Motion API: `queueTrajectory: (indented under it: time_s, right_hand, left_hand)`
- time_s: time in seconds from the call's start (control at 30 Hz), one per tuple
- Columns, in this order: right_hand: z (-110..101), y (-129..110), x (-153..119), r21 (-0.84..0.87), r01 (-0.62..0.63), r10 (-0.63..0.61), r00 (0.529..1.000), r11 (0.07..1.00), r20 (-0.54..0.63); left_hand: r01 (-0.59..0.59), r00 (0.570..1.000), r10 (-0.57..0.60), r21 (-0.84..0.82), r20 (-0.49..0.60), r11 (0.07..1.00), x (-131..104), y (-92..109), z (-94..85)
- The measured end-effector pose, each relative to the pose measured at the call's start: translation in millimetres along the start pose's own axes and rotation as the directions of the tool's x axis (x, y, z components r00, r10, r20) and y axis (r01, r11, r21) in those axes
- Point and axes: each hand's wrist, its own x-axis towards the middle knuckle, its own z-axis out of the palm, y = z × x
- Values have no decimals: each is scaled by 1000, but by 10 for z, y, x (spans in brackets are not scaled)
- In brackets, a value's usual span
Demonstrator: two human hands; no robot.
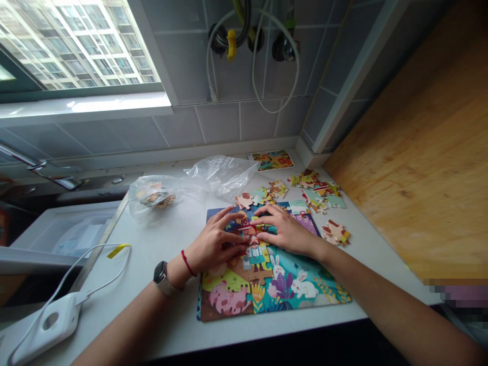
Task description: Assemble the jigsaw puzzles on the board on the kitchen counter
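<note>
Lower centre: left hand (217, 238) and right hand (285, 230), grip unclear, seemingly align a colourful, flat animal jigsaw (274, 290), needing gentle pressing.

Kitchen, apparently domestic. A sink (87, 195) and tap (70, 182) lie left of the left hand (213, 239). Beyond the right hand (287, 231), valves (282, 49) project from a tiled wall (219, 122).
</note>
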Motion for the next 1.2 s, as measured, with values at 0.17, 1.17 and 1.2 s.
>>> queueTrajectory:
  time_s: [0.17, 1.17, 1.2]
  right_hand:
    - [27, 24, 10, 24, -18, 18, 1000, 1000, -17]
    - [-17, 23, -23, -91, 92, -87, 994, 992, 58]
    - [-14, 23, -24, -93, 99, -93, 993, 991, 66]
  left_hand:
    - [-17, 1000, 18, 32, -17, 999, 7, -4, 10]
    - [238, 933, -241, -43, -266, 970, -82, -451, -413]
    - [248, 934, -248, -34, -257, 968, -88, -461, -424]
